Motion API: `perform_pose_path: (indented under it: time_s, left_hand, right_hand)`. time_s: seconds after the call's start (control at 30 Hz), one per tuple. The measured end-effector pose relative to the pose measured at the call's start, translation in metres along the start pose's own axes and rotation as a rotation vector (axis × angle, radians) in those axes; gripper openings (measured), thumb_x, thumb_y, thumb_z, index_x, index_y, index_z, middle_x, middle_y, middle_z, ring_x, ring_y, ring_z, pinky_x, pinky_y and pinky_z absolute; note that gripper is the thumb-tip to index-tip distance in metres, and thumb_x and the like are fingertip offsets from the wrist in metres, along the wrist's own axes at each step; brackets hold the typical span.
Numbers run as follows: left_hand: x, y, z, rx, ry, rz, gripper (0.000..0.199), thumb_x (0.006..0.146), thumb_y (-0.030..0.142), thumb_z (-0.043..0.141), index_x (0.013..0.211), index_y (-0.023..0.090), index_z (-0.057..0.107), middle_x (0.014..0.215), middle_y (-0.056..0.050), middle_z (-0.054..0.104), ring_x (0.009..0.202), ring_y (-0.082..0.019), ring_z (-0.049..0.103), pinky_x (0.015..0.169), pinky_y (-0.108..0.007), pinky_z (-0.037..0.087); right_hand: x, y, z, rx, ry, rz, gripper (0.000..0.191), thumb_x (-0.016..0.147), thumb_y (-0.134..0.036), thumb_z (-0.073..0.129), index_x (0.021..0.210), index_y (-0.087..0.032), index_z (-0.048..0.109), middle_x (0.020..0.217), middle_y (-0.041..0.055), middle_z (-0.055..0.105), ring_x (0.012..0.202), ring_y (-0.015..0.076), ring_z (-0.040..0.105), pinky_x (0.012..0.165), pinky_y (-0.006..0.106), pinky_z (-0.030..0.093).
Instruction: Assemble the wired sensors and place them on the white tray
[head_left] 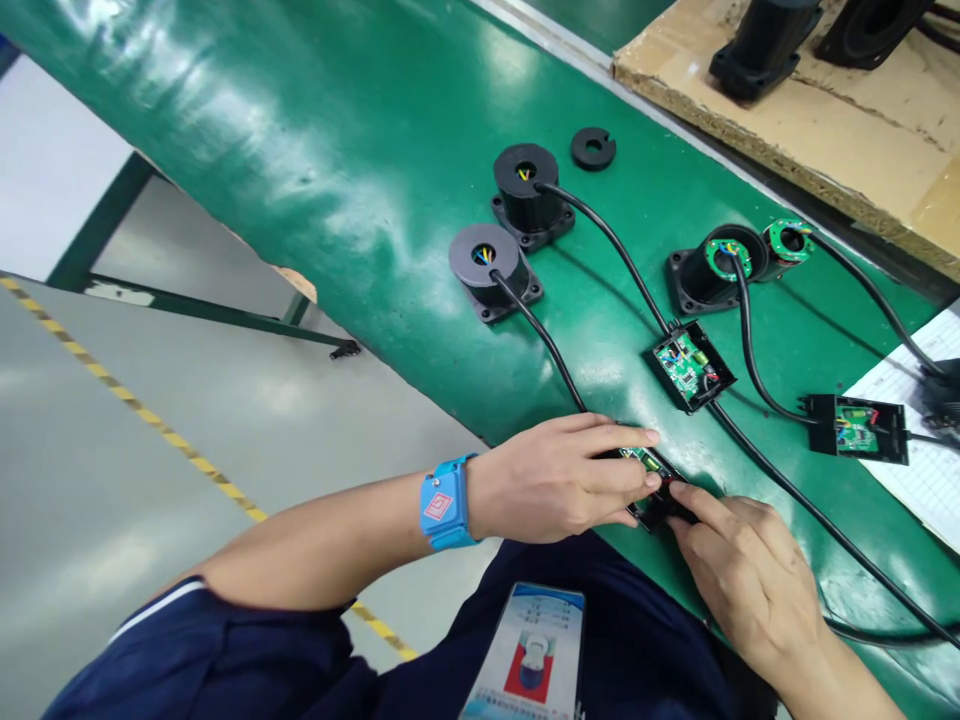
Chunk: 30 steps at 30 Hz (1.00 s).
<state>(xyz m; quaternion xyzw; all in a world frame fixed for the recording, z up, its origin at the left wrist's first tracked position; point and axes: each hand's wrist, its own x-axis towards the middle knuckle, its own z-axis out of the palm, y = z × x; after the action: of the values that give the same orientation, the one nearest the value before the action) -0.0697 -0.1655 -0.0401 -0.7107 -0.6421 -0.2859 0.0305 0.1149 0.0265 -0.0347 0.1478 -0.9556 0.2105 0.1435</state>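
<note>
My left hand (pixel 566 478), with a blue wrist strap (pixel 442 505), reaches over a small black circuit-board box (pixel 654 508) near the bench's front edge, its fingers gripping it. From the other side, my right hand (pixel 750 570) pinches the box's near right end, thumb and forefinger at its edge. Part of the green circuit board (pixel 646 459) shows between my fingers; the rest is covered. A black cable (pixel 551 350) runs from this box to a round black housing (pixel 487 268) with coloured wires in its centre hole.
On the green bench (pixel 360 180) stand a second wired housing (pixel 527 190), a notched black ring (pixel 593 149) and an uncapped housing (pixel 709 270). Two more open circuit boxes (pixel 690 365) (pixel 859 428) lie with cables. Paper (pixel 919 430) is at right, a wooden board (pixel 847 110) behind.
</note>
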Motion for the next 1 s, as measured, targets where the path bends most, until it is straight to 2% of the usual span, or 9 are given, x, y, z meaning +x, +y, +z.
perform_pose_path:
  time_s: [0.13,0.3,0.43,0.53,0.67,0.73,0.8,0.9,1.0]
  left_hand:
    - [-0.001,0.0,0.001,0.005,0.01,0.009,0.025,0.102,0.032,0.062,0.114,0.014,0.075,0.108,-0.003,0.079,0.126,-0.022,0.066,0.099,-0.032,0.058]
    - [-0.002,-0.001,0.002,-0.017,-0.002,0.003,0.025,0.1,0.031,0.065,0.114,0.012,0.074,0.099,-0.005,0.078,0.128,-0.023,0.065,0.101,-0.032,0.058]
    - [-0.007,0.004,0.005,0.031,0.099,0.021,0.024,0.097,0.031,0.069,0.112,0.013,0.075,0.101,-0.004,0.079,0.121,-0.023,0.069,0.105,-0.034,0.058]
    - [-0.012,0.012,0.008,0.123,0.202,-0.034,0.023,0.095,0.032,0.073,0.106,0.012,0.075,0.098,-0.002,0.079,0.108,-0.02,0.074,0.098,-0.033,0.062]
    - [-0.015,0.019,0.009,0.139,0.219,-0.138,0.024,0.097,0.035,0.07,0.108,0.013,0.073,0.089,0.001,0.078,0.098,-0.016,0.075,0.08,-0.027,0.064]
    - [-0.014,0.019,0.008,0.101,0.187,-0.144,0.025,0.099,0.036,0.068,0.108,0.013,0.072,0.088,0.001,0.076,0.097,-0.015,0.074,0.084,-0.026,0.064]
    - [-0.012,0.018,0.008,0.083,0.161,-0.149,0.025,0.1,0.037,0.065,0.106,0.013,0.071,0.09,-0.002,0.074,0.095,-0.015,0.073,0.089,-0.026,0.063]
    - [-0.011,0.015,0.008,0.094,0.155,-0.181,0.028,0.103,0.039,0.058,0.105,0.014,0.07,0.092,-0.005,0.069,0.092,-0.016,0.071,0.085,-0.027,0.064]
    - [-0.011,0.015,0.008,0.079,0.163,-0.184,0.028,0.104,0.038,0.056,0.104,0.014,0.07,0.093,-0.005,0.066,0.092,-0.015,0.069,0.085,-0.026,0.063]
  right_hand:
    - [-0.005,0.0,0.003,-0.024,-0.007,-0.015,0.02,0.092,-0.002,0.055,0.106,-0.014,0.062,0.129,0.0164,0.067,0.093,0.0209,0.063,0.077,0.038,0.053]
    - [0.004,-0.007,-0.002,-0.062,-0.065,0.0,0.023,0.092,0.002,0.052,0.109,-0.011,0.061,0.126,0.0194,0.068,0.089,0.0209,0.059,0.078,0.038,0.05]
    - [0.014,-0.016,-0.007,-0.172,-0.112,-0.004,0.023,0.096,0.001,0.046,0.106,-0.012,0.063,0.12,0.0167,0.073,0.08,0.0186,0.055,0.082,0.04,0.045]
    - [0.017,-0.018,-0.009,-0.195,-0.109,0.013,0.024,0.098,-0.002,0.044,0.108,-0.012,0.063,0.121,0.0154,0.073,0.08,0.0182,0.056,0.082,0.04,0.044]
    - [0.014,-0.014,-0.006,-0.076,-0.098,0.061,0.028,0.096,-0.001,0.045,0.113,-0.013,0.064,0.119,0.0122,0.074,0.093,0.0205,0.062,0.089,0.042,0.047]
    - [0.015,-0.011,-0.003,-0.053,-0.065,0.066,0.029,0.093,-0.005,0.056,0.12,-0.014,0.065,0.123,0.0116,0.072,0.105,0.0236,0.062,0.095,0.044,0.047]
    - [0.02,-0.008,-0.002,-0.084,-0.056,0.07,0.04,0.091,-0.013,0.063,0.131,-0.013,0.063,0.134,0.0119,0.068,0.115,0.0267,0.059,0.098,0.046,0.045]
    - [0.031,-0.007,-0.003,-0.137,-0.111,0.067,0.051,0.093,-0.023,0.061,0.143,-0.012,0.057,0.146,0.0103,0.061,0.12,0.0283,0.056,0.098,0.047,0.042]
    - [0.039,-0.008,-0.004,-0.158,-0.123,0.078,0.048,0.095,-0.027,0.06,0.141,-0.014,0.06,0.142,0.0088,0.064,0.122,0.0279,0.056,0.1,0.046,0.041]
